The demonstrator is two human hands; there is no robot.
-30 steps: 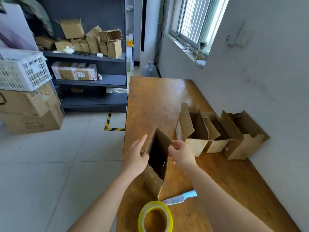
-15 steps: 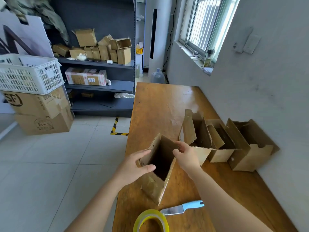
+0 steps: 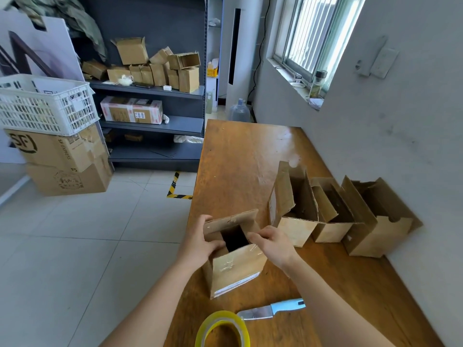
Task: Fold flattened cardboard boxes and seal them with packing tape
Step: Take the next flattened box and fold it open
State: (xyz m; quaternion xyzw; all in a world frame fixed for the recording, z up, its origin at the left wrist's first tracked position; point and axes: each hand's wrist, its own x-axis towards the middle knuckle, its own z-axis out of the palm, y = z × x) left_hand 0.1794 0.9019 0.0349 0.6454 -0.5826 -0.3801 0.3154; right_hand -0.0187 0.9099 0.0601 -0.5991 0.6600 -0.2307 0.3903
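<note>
From the head camera, my left grip (image 3: 200, 242) is wrapped around the left side of the box (image 3: 238, 269). The fingers are curled over its far top flap and the thumb lies across the near edge of the opening. My right grip (image 3: 275, 244) is partly curled, with its fingertips pinching the right rim of the same opening. The box stands upright near the front edge of the worktop (image 3: 245, 159), its top open and dark inside.

Clear tape shines on the box's near face, and a pale label strip runs along the lower edge. I cannot read the print on it.

Nearer to me lies the tape roll (image 3: 225, 315), yellowish and clear, with the knife (image 3: 271, 310) just beside it, its blue handle pointing right. A row of open boxes (image 3: 330, 231) sits against the wall on my right.

Across the floor to my left, a brown carton (image 3: 57, 149) is marked "SF" and "EXPRESS", and a white basket (image 3: 45, 106) rests on top of it. On the dark shelf (image 3: 155, 91) are more small boxes, whose labels are too small to read.
</note>
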